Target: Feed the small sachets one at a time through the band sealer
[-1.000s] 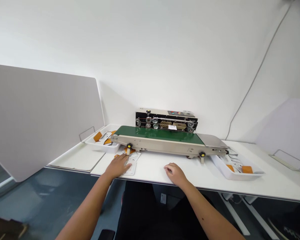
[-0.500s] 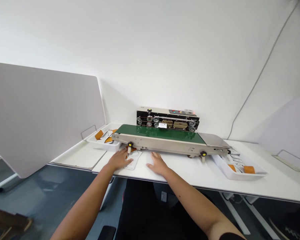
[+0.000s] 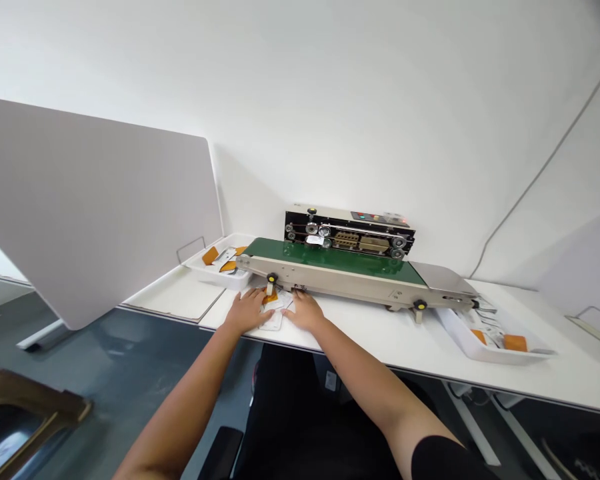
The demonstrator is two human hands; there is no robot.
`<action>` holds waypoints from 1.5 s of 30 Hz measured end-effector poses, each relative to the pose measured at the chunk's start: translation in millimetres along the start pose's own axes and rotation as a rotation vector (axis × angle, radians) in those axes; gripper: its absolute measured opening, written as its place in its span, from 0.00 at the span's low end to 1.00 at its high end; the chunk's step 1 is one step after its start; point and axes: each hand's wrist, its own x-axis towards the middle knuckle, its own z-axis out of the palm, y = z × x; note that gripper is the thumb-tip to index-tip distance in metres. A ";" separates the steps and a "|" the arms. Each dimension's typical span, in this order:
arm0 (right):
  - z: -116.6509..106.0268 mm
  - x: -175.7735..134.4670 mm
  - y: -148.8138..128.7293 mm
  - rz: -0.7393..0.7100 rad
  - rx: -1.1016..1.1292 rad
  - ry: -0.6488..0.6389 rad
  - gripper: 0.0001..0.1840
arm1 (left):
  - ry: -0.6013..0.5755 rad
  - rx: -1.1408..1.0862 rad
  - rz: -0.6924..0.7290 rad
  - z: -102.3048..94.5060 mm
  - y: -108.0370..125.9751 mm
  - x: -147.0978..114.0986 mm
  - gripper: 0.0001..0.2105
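A white sachet (image 3: 275, 320) with an orange part (image 3: 269, 297) lies on the table in front of the band sealing machine's conveyor. My left hand (image 3: 246, 312) rests flat over its left side, fingers stretched out and thumb on the sachet. From the right, my right hand (image 3: 305, 311) lies with fingers extended towards the conveyor, its thumb at the sachet's right edge. Neither hand is closed. Behind them runs the green conveyor belt (image 3: 325, 259). A small white packet (image 3: 315, 240) is at the rollers of the sealing head (image 3: 350, 230).
On the left stands a white tray (image 3: 220, 275) of white and orange sachets. Another white tray (image 3: 500, 350) with similar pieces is under the conveyor's right end. A grey panel (image 3: 105, 207) leans at the left. A brown chair (image 3: 35, 400) stands on the floor.
My right hand has moved left to the sachet and forward towards the conveyor. Along the sealing head, the small white packet has shifted left. The camera view has turned a little.
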 end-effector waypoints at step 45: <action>-44.9 -126.3 122.9 -0.021 0.013 0.278 0.32 | 0.119 -0.202 0.271 56.8 166.4 48.5 0.18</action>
